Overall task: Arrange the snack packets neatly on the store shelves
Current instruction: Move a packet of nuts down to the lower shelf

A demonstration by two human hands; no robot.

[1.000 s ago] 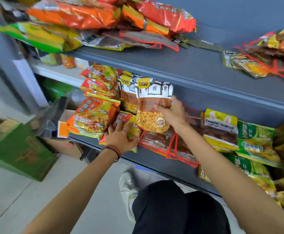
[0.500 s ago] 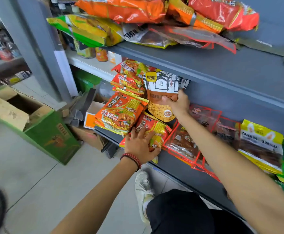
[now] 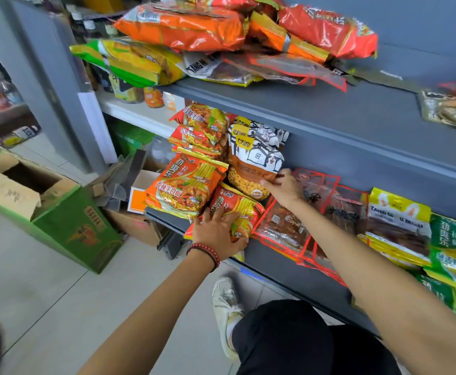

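Observation:
On the lower grey shelf (image 3: 289,269) stands a white-and-brown seed pouch (image 3: 251,163), upright against more pouches of the same kind. My right hand (image 3: 282,189) holds its lower right edge between thumb and fingers. My left hand (image 3: 217,234) lies flat, fingers spread, on a red-and-yellow noodle packet (image 3: 239,209) at the shelf's front edge. A stack of orange noodle packets (image 3: 186,185) stands to the left of both.
Red-edged clear packets (image 3: 286,226) and yellow and green packets (image 3: 400,226) lie to the right. The upper shelf (image 3: 329,104) carries a loose heap of orange packets (image 3: 189,25). An open green carton (image 3: 67,220) and cardboard scraps sit on the tiled floor at left.
My right hand has set the seed pouch back upright against the others and slid down to its lower right edge. The left hand stays pressed on the noodle packet. My view shifted left.

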